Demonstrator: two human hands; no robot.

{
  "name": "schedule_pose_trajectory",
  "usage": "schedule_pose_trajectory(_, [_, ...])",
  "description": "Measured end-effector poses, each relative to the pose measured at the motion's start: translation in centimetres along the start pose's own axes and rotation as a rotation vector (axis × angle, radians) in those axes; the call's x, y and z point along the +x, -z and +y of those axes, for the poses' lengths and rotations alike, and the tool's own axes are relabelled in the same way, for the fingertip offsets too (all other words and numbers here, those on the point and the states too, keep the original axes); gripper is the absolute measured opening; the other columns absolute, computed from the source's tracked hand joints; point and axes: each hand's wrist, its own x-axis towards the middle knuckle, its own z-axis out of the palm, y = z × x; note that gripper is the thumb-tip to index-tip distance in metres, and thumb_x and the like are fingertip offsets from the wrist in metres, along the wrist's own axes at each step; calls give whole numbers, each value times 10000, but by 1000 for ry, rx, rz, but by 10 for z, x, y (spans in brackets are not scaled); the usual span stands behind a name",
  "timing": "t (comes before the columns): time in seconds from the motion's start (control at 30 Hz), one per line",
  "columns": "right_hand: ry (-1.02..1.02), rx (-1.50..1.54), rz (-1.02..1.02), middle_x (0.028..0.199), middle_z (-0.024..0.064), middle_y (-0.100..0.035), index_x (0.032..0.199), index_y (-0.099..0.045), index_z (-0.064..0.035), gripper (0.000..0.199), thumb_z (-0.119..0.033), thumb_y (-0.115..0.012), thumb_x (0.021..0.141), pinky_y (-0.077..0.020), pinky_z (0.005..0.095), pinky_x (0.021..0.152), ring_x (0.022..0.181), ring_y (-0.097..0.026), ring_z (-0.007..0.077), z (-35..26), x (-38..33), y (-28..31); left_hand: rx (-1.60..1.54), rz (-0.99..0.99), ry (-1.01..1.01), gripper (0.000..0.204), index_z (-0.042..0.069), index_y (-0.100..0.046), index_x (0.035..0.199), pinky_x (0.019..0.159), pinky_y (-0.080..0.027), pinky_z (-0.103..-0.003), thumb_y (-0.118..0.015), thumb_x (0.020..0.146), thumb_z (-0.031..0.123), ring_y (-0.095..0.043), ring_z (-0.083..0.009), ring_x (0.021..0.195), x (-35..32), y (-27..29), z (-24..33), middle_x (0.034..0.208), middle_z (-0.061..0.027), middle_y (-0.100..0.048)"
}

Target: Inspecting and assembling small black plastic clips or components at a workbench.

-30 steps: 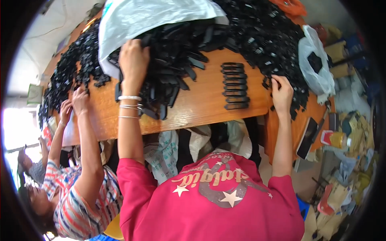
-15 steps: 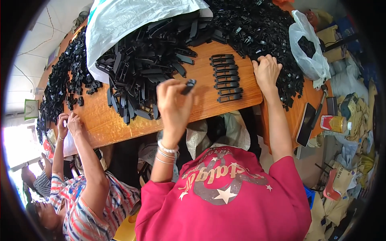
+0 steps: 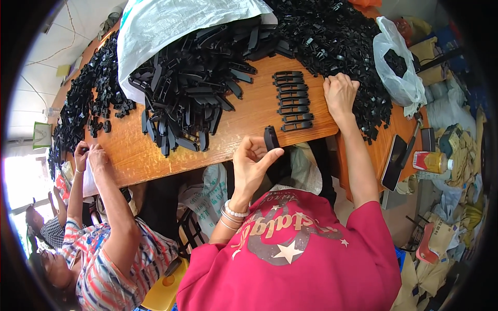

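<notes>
Between thumb and fingers, my left hand [image 3: 254,163] pinches a long, slightly curved black plastic part [image 3: 270,138], held upright over the table's front edge. My right hand [image 3: 341,96] rests at the left border of a heap of small black plastic pieces [image 3: 337,39], its fingers curled in; what they grip, if anything, is hidden. Left of that hand, several black plastic frames [image 3: 293,101] lie in a neat column on the wooden table [image 3: 244,122]. A large pile of long black parts [image 3: 192,88] spills from a white woven sack [image 3: 171,26] farther left.
At the left, a co-worker's hands [image 3: 93,155] are together at the table edge, near another heap of black pieces [image 3: 96,83]. On the right lie a plastic bag [image 3: 397,78], a phone [image 3: 395,161] and a bottle of yellow liquid [image 3: 433,162].
My left hand has come down and to the right, toward me, bringing the black part from above the table to its front edge. My right hand stays almost in place, its fingers more curled.
</notes>
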Motion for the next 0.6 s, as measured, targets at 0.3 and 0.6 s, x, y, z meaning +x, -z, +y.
schedule_pose_trajectory(0.3, [-140,354,361,793,71,-673,917,-692,-15,102,-102,-654,881,-486,330,646,686,-635,228,24,-17,17,-470,-278,283,448,-40,-547,1186,622,-525,-289,-736,808,107,-638,-221,720,6,4,-5,894,-136,-644])
schedule_pose_trajectory(0.6, [-340,1144,-21,859,85,-693,1030,-650,37,139,-38,-586,933,-530,231,668,725,-654,112,-57,-73,104,-677,-441,325,331,-5,-460,1273,778,-567,-329,-528,977,126,-672,-256,887,8,-25,-5,1097,-229,-623])
